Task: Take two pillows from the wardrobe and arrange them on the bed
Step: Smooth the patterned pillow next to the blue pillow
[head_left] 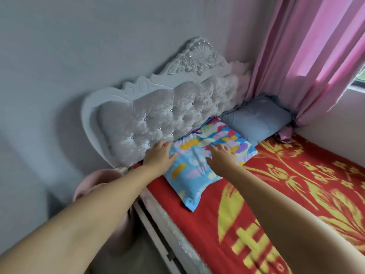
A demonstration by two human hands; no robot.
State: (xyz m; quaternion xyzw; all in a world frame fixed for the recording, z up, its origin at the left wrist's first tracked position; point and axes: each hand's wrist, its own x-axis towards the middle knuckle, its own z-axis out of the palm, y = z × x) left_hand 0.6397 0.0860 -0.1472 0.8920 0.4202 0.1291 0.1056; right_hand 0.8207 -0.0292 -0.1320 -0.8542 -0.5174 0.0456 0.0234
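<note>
A light-blue pillow with bright patches [194,169] lies flat at the head of the bed [296,194], against the tufted headboard [158,115]. My left hand [159,156] rests flat on its left edge, fingers spread. My right hand [222,157] lies palm down on its middle, fingers apart. Neither hand grips the fabric. A plain blue pillow [258,119] sits to the right of the patterned one, in the corner by the curtain, and their edges touch. The bed carries a red blanket with yellow flowers.
A pink curtain [296,56] hangs over the far right corner beside a window. A pale pink round object [87,186] stands on the floor left of the bed, under my left arm. A grey wall runs behind the headboard.
</note>
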